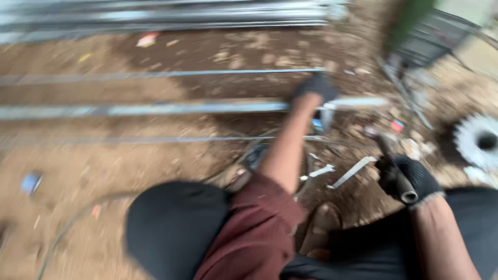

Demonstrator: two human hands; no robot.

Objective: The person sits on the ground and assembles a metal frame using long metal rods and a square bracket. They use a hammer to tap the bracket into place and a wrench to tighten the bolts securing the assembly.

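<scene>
**Two gloved hands, one long bar on the dirt**

The ground (155,171) is bare brown soil, littered with small scraps. Across it run several long metal bars, all lying left to right; a stack of them (155,15) sits along the far edge, and single thin rods lie nearer. The thickest single piece, a flat grey bar (155,109), stretches from the left edge of the view to just past the left hand — its long axis runs crosswise to the person's reach.

The person crouches, dark trousers and a maroon sleeve (254,228) low in the view. The left hand (315,88), in a black glove, is stretched well forward and lies on the bar near its right end; the blur hides whether the fingers are wrapped round it or just pressing down.

The right hand (410,176), also gloved, stays close to the body and is clamped on a short dark tube (397,171), angled up and away. It is well apart from the bar, so the left hand is plainly the nearer one.

A white toothed wheel (480,140) lies at the right edge.
</scene>
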